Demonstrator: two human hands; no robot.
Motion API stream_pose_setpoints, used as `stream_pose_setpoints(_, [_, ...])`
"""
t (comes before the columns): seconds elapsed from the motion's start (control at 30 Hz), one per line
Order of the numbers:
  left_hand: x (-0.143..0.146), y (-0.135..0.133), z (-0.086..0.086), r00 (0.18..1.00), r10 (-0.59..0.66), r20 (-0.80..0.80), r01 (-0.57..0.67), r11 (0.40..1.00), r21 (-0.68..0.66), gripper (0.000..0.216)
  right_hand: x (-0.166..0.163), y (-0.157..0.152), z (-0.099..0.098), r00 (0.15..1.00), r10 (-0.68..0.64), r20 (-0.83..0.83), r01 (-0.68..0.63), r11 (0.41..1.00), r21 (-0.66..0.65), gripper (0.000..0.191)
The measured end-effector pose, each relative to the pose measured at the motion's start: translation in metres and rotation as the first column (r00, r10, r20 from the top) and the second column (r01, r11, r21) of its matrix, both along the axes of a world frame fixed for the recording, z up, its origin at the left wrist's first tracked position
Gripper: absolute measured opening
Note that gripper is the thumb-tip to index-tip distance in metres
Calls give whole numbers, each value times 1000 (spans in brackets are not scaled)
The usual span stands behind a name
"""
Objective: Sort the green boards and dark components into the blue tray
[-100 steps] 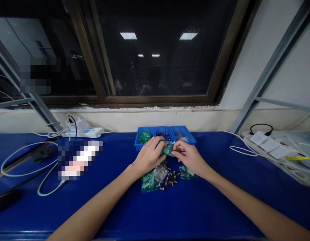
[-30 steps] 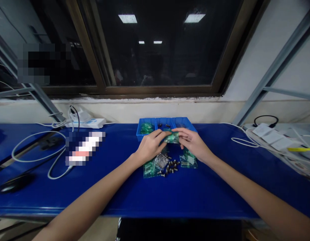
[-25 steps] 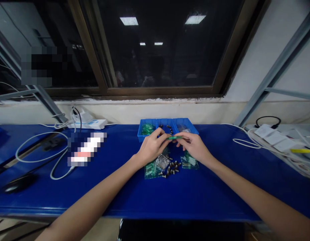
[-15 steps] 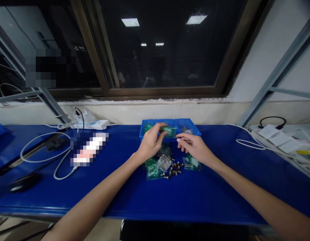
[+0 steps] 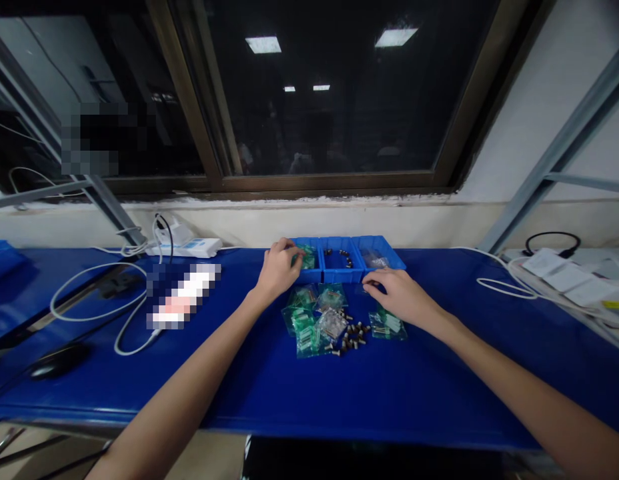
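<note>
My left hand (image 5: 278,267) reaches over the left compartment of a blue three-part tray (image 5: 339,272). Its curled fingertips are on a green packet (image 5: 308,256) that lies in that compartment. The fingers of my right hand (image 5: 397,295) are pinched together, low on the table just in front of the tray's right compartment; what they pinch is hidden. Between my hands lie several green packets (image 5: 303,321), a clear packet (image 5: 331,325) and a heap of small dark screws (image 5: 353,334). One more green packet (image 5: 388,326) lies by my right wrist.
A white power strip (image 5: 183,247) and looped white cables (image 5: 89,293) lie at the back left, with a dark mouse (image 5: 53,361) nearer the front edge. White adapters and cables (image 5: 554,280) lie at the right. Slanted metal struts (image 5: 554,160) rise on both sides.
My left hand has carried the green packet, first held between both hands, left to the tray's left compartment. My right hand let go and dropped to the table in front of the tray.
</note>
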State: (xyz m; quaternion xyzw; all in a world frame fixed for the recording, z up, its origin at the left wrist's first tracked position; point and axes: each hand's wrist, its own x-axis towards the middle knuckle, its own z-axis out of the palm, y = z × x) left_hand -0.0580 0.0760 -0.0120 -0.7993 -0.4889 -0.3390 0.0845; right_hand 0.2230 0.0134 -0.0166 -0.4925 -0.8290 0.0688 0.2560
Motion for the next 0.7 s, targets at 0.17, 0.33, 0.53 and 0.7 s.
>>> stream_pose_setpoints(0.17, [8,-10,6,987,-10,-160,7,1000,-21,27,0,-4,-2,998,-59,12,59,998,-38,19])
stream_pose_setpoints(0.33, [8,-12,6,985,-9,-173,13,1000,18,28,1,-5,-2,999,-49,24,51,994,-92,16])
stream_pose_setpoints(0.53, [12,-20,13,983,-148,-112,166,970,175,22,2,-3,-2,993,-16,116,23,998,-59,18])
stream_pose_setpoints(0.7, [33,-40,13,895,-375,-242,417,896,154,23,-2,-4,1,994,-15,107,18,999,-27,23])
